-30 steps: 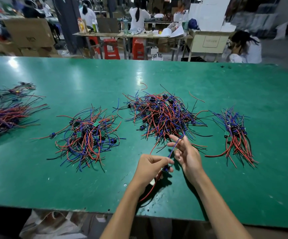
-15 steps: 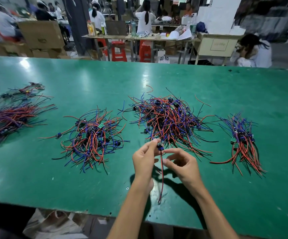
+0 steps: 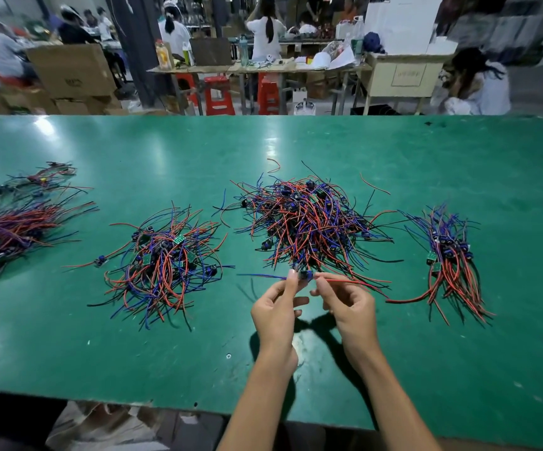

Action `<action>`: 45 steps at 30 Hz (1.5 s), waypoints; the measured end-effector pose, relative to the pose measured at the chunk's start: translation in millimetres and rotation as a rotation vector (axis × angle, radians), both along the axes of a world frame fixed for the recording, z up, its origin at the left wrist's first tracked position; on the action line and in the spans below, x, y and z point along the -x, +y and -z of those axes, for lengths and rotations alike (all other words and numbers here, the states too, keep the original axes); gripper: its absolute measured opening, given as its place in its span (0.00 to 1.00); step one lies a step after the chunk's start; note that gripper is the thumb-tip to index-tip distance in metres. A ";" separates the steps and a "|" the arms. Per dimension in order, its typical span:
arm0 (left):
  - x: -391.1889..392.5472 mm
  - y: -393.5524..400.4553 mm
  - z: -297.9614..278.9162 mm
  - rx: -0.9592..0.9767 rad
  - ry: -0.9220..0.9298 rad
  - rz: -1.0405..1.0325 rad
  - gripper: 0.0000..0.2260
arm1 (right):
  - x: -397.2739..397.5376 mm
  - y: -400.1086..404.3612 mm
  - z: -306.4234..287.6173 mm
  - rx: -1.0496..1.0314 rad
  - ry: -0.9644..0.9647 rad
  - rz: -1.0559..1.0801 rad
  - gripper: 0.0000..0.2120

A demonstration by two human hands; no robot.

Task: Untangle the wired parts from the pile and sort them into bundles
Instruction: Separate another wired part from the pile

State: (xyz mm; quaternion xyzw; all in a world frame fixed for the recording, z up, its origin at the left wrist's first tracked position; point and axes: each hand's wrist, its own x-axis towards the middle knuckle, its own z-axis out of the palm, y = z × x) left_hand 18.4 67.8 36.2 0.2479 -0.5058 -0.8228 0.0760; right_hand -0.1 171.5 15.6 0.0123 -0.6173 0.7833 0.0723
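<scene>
Nearest the table (image 3: 68,353) edge, both hands are up just in front of the big pile (image 3: 309,222). The left hand (image 3: 276,312) pinches one wired part (image 3: 306,275) at its small dark body with thumb and forefinger, other fingers loosely curled. The right hand (image 3: 350,307) pinches the same part from the other side, where the red wire (image 3: 354,282) leaves it. A blue wire (image 3: 260,276) trails out to the left of the hands, the red one to the right — part looks free of the pile, held above the table.

Handling guess: very light, wires thin and floppy, so they snag on neighbours; best hold is the hard little body, not the wire ends. Solder joints are probably fragile, so no hard tugging.

Right of the big pile lies a tidy bundle (image 3: 449,255), wires mostly lined up. Left of the pile sits a looser heap (image 3: 162,258) with small green boards in it, and further left another bundle (image 3: 6,236) at the frame edge. Beyond the pile — bare table, then people at benches, blurred.
</scene>
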 end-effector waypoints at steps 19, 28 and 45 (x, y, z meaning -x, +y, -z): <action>-21.3 -44.4 -12.9 0.810 0.050 -0.612 0.21 | 0.4 4.2 -1.9 0.028 -0.157 -0.067 0.06; 11.5 -16.1 -22.2 0.745 0.210 0.489 0.08 | 4.3 2.6 7.0 -0.078 -0.043 0.019 0.07; 12.0 -8.4 -5.1 0.385 0.110 0.545 0.10 | 7.5 -1.1 9.2 0.025 -0.109 0.004 0.14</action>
